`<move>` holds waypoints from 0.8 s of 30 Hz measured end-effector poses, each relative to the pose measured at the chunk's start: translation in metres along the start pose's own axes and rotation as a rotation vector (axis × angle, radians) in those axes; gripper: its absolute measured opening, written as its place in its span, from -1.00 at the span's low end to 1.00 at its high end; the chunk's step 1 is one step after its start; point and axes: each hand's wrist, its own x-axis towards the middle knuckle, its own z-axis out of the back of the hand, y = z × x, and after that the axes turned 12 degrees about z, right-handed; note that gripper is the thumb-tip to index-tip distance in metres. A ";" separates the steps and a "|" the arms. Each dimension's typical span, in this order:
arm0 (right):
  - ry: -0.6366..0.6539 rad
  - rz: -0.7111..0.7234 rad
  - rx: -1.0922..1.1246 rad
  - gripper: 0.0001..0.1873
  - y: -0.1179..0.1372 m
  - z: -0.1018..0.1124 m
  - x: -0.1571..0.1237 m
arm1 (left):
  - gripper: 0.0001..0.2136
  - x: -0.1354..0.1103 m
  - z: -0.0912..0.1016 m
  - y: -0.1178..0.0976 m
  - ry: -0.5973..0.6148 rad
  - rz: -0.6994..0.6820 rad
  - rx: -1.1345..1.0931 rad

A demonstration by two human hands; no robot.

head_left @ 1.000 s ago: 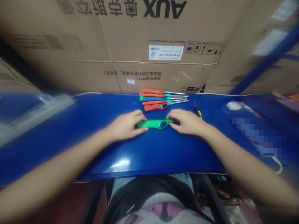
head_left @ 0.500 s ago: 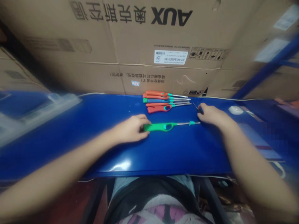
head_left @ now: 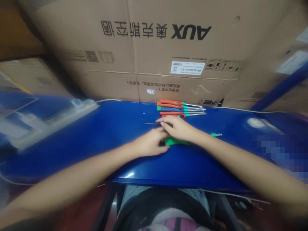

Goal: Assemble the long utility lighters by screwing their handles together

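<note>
My left hand (head_left: 152, 141) is closed round the butt end of a green long-nosed lighter (head_left: 177, 141) that lies across the blue table. My right hand (head_left: 180, 127) reaches over the lighter and hides much of its body; the silver nozzle tip with a teal collar shows beyond my right wrist. Pinched in my right fingers is a small tool with a dark handle and a thin metal shaft (head_left: 150, 123), which looks like a screwdriver. Its shaft points left, just above my left hand. Behind my hands lies a row of several orange and blue lighters (head_left: 171, 109), nozzles to the right.
A large cardboard box (head_left: 154, 48) stands along the back of the blue table (head_left: 120, 128). At the left is a blurred white power strip (head_left: 57, 122). A white rounded object (head_left: 255, 123) sits on the right, near a blue post (head_left: 274, 93).
My right hand has swung left with the small tool, from beside the lighter's nozzle to above its body near my left hand. My left hand keeps its hold; the whole view has shifted.
</note>
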 end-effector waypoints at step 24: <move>-0.881 -0.326 0.657 -0.73 0.002 0.054 -0.042 | -0.58 0.004 -0.016 0.009 -0.001 -0.086 -0.024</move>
